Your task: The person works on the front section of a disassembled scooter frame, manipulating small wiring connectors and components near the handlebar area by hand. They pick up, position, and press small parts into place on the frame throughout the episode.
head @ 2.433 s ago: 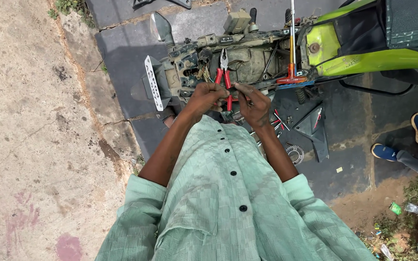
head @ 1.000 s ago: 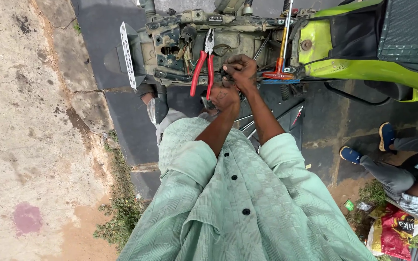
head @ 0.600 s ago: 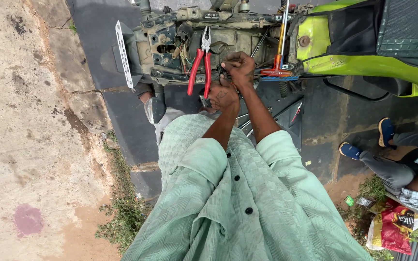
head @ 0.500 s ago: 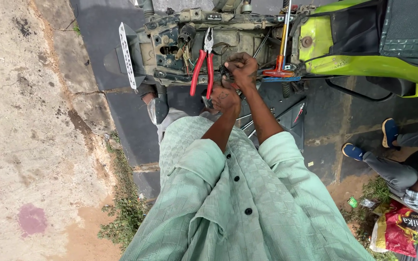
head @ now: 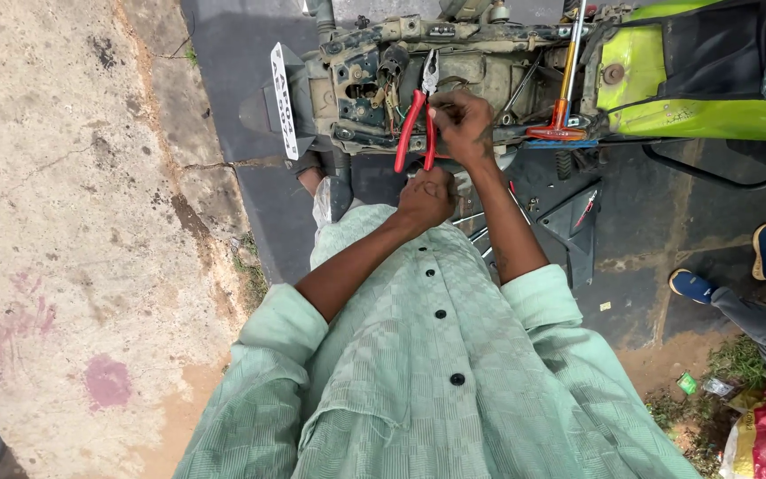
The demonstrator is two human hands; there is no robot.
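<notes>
Outdoors on dark pavement, stripped scooter rear (head: pixel 374 66) w/ panels off, wiring bare. Our right hand (head: pixel 461 124) pinches red-handled pliers (head: pixel 416 124) at the wires; left hand (head: pixel 425 197) curled shut below, contents unclear. We judge work mid-way; reassembly left.

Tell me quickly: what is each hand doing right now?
Left hand: closed in a fist; contents cannot be told.
Right hand: fingers curled, touching the red-handled pliers; grip unclear.

Both forearms outstretched, left hand (head: pixel 425 197) fisted below, right hand (head: pixel 461 124) curled above.
</notes>
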